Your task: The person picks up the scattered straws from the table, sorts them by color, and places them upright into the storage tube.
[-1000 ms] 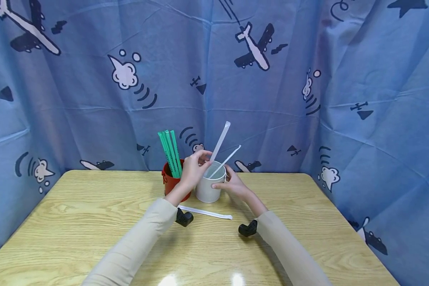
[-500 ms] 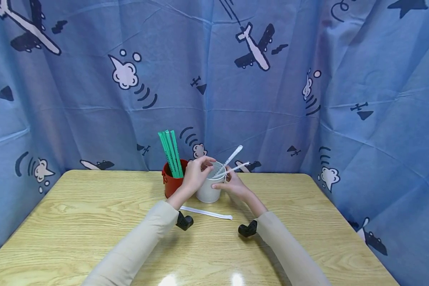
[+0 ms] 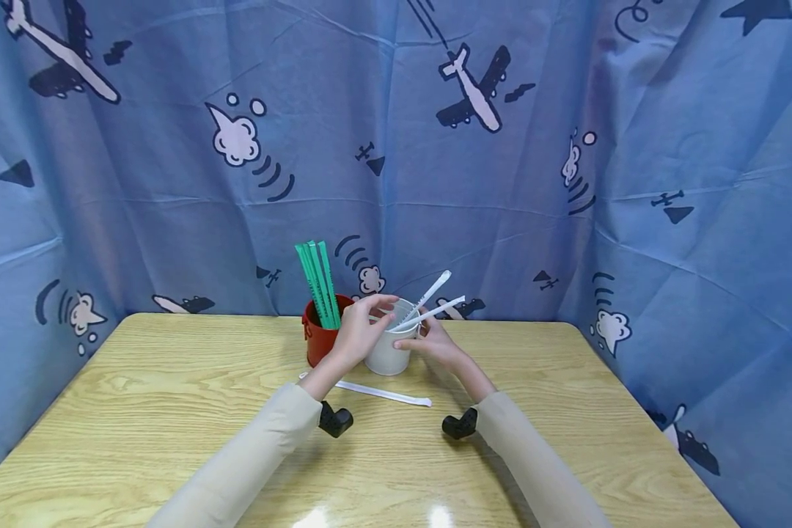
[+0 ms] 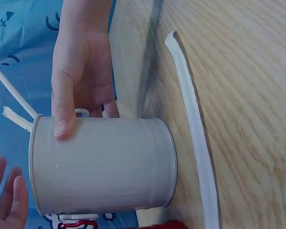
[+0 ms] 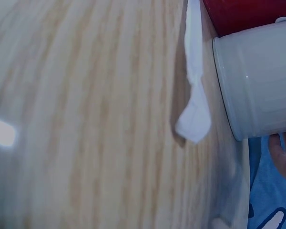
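A white metal bucket (image 3: 386, 359) stands on the table, and two white paper-wrapped straws (image 3: 445, 306) lean out of it to the right. My right hand (image 3: 439, 346) holds its right side; in the left wrist view the thumb (image 4: 63, 112) lies on the bucket's wall and the other fingers go behind it. At the bucket's left rim is my left hand (image 3: 358, 328), fingers bent loosely with nothing between them. One more white wrapped straw (image 3: 386, 394) lies on the table in front, partly hidden by my left wrist.
Left of the white bucket stands a red bucket (image 3: 318, 343) with several green wrapped straws (image 3: 318, 282) upright in it. A blue printed curtain (image 3: 396, 147) hangs behind the wooden table (image 3: 204, 396).
My left hand has let go of a wrapped straw, which dropped into the white bucket and now leans right beside the other one. My right hand has stayed on the bucket.
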Tool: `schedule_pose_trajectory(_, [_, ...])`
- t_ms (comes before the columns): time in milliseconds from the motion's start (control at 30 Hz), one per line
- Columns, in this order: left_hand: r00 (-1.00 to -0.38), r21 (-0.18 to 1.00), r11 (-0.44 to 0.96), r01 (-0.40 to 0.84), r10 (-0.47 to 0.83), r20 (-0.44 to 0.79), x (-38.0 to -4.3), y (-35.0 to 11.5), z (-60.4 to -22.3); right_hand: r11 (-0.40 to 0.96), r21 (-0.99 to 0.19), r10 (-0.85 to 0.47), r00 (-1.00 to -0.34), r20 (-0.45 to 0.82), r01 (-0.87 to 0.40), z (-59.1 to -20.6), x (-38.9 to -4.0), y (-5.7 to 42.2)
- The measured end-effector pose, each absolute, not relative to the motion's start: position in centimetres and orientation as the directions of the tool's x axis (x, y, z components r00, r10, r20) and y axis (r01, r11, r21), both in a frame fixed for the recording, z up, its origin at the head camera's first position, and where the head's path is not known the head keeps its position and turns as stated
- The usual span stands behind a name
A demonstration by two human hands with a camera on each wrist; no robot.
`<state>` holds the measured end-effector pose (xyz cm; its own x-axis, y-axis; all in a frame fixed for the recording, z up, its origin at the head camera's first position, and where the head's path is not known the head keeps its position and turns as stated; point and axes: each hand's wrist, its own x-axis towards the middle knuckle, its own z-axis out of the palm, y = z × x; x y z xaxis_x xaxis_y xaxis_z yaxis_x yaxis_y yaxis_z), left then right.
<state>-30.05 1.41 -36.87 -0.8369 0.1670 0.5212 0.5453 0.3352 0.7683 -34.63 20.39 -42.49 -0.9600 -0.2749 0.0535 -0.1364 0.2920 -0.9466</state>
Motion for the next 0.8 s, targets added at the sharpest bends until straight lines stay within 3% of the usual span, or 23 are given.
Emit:
schedule_pose_trajectory(533, [-0.844, 0.805, 0.258, 0.534, 0.222, 0.488, -29.1, -1.1, -38.7, 0.301, -0.941, -0.26, -0.963, 0.074, -0.154, -42.7, -34.7, 20.3])
schedule_pose_trajectory(800, [-0.825, 0.818, 0.228, 0.528, 0.367, 0.43, -29.0, -2.3, -39.9, 0.291, -0.944, -0.27, -0.96, 0.075, -0.156, -42.6, -34.7, 20.3])
